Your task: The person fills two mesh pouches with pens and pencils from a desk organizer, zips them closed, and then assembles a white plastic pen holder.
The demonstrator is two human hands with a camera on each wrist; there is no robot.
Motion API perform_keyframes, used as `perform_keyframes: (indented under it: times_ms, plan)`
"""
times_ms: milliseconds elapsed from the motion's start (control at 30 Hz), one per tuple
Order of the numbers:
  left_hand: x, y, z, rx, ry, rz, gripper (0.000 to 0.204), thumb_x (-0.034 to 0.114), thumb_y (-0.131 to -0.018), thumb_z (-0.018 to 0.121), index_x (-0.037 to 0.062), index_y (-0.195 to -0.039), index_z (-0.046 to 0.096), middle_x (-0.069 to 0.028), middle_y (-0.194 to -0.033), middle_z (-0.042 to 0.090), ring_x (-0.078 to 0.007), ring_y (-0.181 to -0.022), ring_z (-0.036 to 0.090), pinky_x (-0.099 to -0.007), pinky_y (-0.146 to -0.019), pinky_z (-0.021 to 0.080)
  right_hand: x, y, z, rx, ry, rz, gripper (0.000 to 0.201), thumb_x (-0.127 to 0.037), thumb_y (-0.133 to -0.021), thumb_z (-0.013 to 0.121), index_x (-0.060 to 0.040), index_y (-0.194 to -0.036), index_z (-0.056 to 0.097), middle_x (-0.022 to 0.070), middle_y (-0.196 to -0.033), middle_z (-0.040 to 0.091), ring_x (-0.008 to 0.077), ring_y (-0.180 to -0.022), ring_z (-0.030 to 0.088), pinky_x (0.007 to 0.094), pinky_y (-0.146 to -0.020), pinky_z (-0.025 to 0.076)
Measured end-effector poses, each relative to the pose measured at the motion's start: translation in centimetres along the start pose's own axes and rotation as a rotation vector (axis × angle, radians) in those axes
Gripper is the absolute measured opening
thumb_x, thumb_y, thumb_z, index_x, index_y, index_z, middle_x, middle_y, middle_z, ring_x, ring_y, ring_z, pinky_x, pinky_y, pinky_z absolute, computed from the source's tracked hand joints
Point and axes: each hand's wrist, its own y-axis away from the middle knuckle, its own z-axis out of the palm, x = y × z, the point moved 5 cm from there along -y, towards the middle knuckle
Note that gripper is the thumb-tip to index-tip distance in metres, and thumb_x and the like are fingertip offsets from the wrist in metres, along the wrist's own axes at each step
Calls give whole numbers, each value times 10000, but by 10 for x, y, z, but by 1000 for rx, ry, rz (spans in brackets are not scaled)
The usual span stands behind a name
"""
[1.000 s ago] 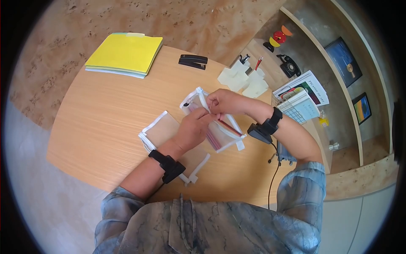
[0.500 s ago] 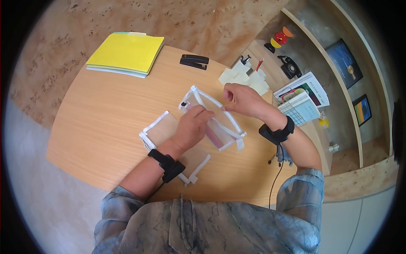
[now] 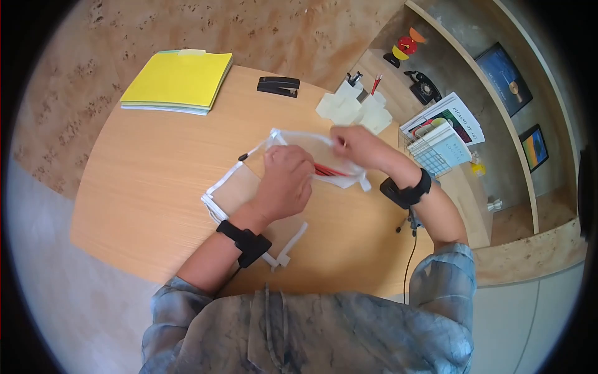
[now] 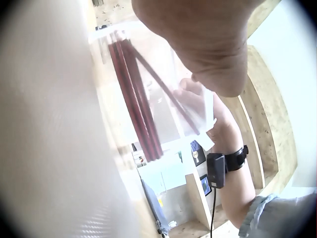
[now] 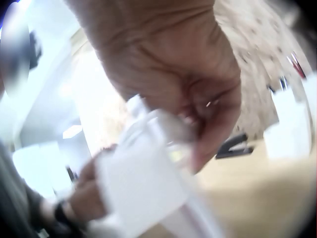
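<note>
L hand (image 3: 289, 181) is gripping the clear pouch (image 3: 338, 181), which is tilting btwn both hands over the table (image 3: 137, 181). R hand (image 3: 362, 148) is curling by its rim; blurred, can't tell if pinching. L wrist cam's showing the red sticks (image 4: 136, 99) inside, one slanting apart; head cam's showing only a bit. R wrist's catching a white tab (image 5: 146, 191) close up.

Both bare forearms angle inward, hands close together ahead of torso. Left hand (image 3: 288, 179): back facing up, fingers bent and gripping, wrist in line with left forearm (image 3: 208, 257). Right hand (image 3: 360, 147): a bit farther right, motion-blurred, fingers curled inward, thumb close to them. Right elbow bent more sharply, right forearm (image 3: 445, 215) slanting up-left in head view.
</note>
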Motion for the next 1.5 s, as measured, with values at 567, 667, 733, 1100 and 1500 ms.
perform_keyframes:
  times_ms: [567,667,733,1100,1500]
  plan:
    - [-4,8,29,-314,-80,-29,320,-48,-750,522,86,-1027,608,-42,-956,592,-209,-950,544,-413,-950,337,-18,9,-3,-196,-387,203,190,-70,-865,570,-18,-746,430,50,-668,552,115,-562,597,249,-507,482]
    - [2,5,24,-300,-70,69,322,-53,-720,530,62,-1014,593,-46,-950,599,-222,-917,556,-367,-837,400,-11,9,-8,-154,-298,208,189,-61,-851,575,-16,-741,427,52,-655,528,127,-553,586,262,-504,479]
    - [8,4,23,-304,-56,133,340,-59,-702,530,61,-1015,582,-53,-946,598,-227,-907,556,-354,-793,411,-10,9,-9,-147,-298,217,190,-59,-841,581,-13,-740,427,57,-648,512,134,-552,575,271,-506,480]
    - [21,-2,21,-292,-47,102,456,-73,-663,539,44,-1103,525,-83,-1048,537,-259,-965,536,-359,-818,437,-22,9,-9,-145,-237,171,187,-52,-825,592,3,-746,431,84,-657,512,157,-569,567,289,-513,479]
    - [16,5,28,-378,-42,109,377,-54,-662,547,49,-1018,620,-47,-1056,621,-250,-870,558,-339,-774,477,-23,13,-13,-120,-195,158,191,-50,-835,577,4,-749,415,104,-645,506,185,-570,578,303,-520,470]
